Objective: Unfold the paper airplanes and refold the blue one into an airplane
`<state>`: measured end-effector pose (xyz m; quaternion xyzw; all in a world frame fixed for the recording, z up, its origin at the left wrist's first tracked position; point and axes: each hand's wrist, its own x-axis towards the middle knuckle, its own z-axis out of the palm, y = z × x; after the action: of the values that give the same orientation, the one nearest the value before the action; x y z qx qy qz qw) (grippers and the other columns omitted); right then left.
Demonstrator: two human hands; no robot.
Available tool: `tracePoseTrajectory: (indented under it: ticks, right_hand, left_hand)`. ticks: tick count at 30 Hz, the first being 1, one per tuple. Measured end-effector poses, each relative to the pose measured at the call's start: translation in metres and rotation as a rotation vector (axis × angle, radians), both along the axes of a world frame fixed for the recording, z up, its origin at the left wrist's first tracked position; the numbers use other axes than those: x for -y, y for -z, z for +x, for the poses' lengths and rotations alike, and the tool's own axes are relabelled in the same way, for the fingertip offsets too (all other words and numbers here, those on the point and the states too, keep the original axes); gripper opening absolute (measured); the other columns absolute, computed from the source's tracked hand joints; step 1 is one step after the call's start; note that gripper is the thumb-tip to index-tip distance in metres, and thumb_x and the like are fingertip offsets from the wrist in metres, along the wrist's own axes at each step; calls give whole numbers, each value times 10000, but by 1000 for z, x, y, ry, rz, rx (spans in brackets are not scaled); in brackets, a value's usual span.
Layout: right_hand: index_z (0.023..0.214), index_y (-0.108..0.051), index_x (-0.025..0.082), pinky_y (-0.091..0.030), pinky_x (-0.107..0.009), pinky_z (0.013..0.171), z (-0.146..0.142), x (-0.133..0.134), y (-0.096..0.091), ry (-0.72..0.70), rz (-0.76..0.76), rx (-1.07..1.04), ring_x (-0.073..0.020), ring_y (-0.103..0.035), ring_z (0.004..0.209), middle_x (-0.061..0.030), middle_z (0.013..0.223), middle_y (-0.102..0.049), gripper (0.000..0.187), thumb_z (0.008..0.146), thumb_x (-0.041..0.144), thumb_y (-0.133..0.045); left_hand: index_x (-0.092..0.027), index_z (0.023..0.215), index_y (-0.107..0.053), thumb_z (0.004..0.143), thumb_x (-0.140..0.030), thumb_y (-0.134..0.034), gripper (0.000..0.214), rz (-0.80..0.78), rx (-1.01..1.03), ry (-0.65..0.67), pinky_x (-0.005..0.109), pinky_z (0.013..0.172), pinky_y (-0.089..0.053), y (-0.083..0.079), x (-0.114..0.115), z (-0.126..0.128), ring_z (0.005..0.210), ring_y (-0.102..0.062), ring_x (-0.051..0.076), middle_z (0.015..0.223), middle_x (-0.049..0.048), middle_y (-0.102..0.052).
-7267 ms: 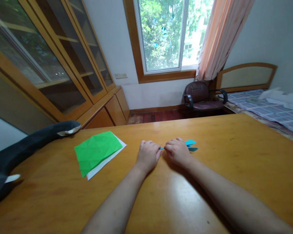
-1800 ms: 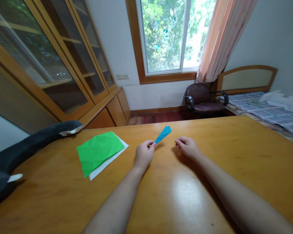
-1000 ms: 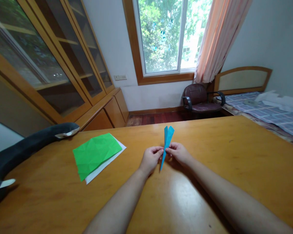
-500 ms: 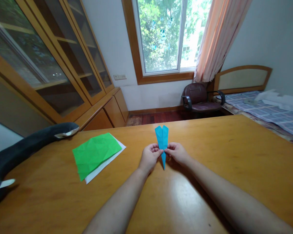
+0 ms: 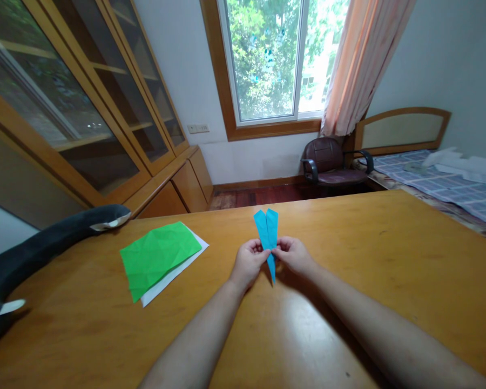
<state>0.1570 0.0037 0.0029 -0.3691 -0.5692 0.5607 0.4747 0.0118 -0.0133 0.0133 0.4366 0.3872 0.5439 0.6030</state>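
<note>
A narrow piece of folded blue paper (image 5: 268, 231) is held between my two hands over the wooden table. Its two blunt flaps point away from me, split by a slit, and its sharp tip points toward me. My left hand (image 5: 250, 261) pinches its left edge, thumb on top. From the right, my right hand (image 5: 294, 254) grips the opposite edge, its thumb close to the left one. The fingers beneath the paper are partly hidden.
Left of my hands, a creased green sheet (image 5: 157, 259) lies over a white sheet (image 5: 174, 278) on the table (image 5: 372, 259). A dark stuffed toy (image 5: 60, 232) rests along the left side. Beyond the far edge stands a maroon armchair (image 5: 328, 159).
The blue paper has turned slightly, its far flaps shifting a little left and its near tip a little right. Both hands keep their hold in nearly the same place.
</note>
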Motion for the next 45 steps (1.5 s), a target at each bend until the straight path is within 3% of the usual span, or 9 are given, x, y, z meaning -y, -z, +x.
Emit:
tracePoseTrajectory:
  ticks: [7, 19, 25, 34, 38, 45]
  right_hand:
    - [871, -718, 179, -532, -399, 824, 2, -1, 0, -12, -2, -94, -234, -687, 826, -75, 898, -750, 309, 634, 359, -798]
    - [922, -708, 177, -526, -425, 870, -2, 2, 3, 40, 32, -46, -247, -686, 868, -74, 945, -751, 307, 651, 307, -766]
    - [774, -688, 180, -539, -343, 736, 2, -1, 2, 25, -45, -102, -193, -663, 722, -44, 790, -735, 277, 597, 351, -813]
    - [695, -646, 178, -449, -240, 522, -4, 5, 0, -31, -152, 8, -109, -535, 530, 25, 625, -640, 268, 543, 319, -815]
    - [647, -638, 179, -382, -223, 451, -3, 4, 1, 31, -153, 109, -102, -488, 486, 27, 560, -611, 242, 550, 335, -797]
    - [628, -665, 170, -401, -238, 479, 15, -10, -1, 181, -153, 129, -118, -521, 512, -2, 580, -646, 220, 534, 340, -769]
  left_hand:
    - [-148, 963, -628, 584, -218, -855, 447, 32, 69, 85, 300, 846, -518, 0, 3, 3, 915, -683, 200, 967, 86, -731]
    - [-138, 966, -616, 600, -164, -825, 422, 41, 3, 95, 320, 849, -530, 11, -1, 4, 908, -691, 210, 983, 104, -726]
    - [-133, 956, -620, 571, -195, -853, 453, 25, 47, 43, 329, 853, -528, 5, -1, 2, 890, -691, 209, 943, 94, -732]
    - [-147, 845, -602, 576, -246, -832, 367, -12, 59, -159, 257, 701, -520, 9, -8, -6, 701, -656, 139, 794, 27, -716]
    - [-153, 829, -595, 574, -293, -833, 375, -30, 4, -170, 223, 608, -485, 10, -10, -5, 627, -621, 116, 752, 15, -697]
    - [-173, 793, -512, 616, -373, -818, 407, -62, -20, -148, 190, 556, -451, 12, -7, -7, 599, -614, 104, 650, -16, -639]
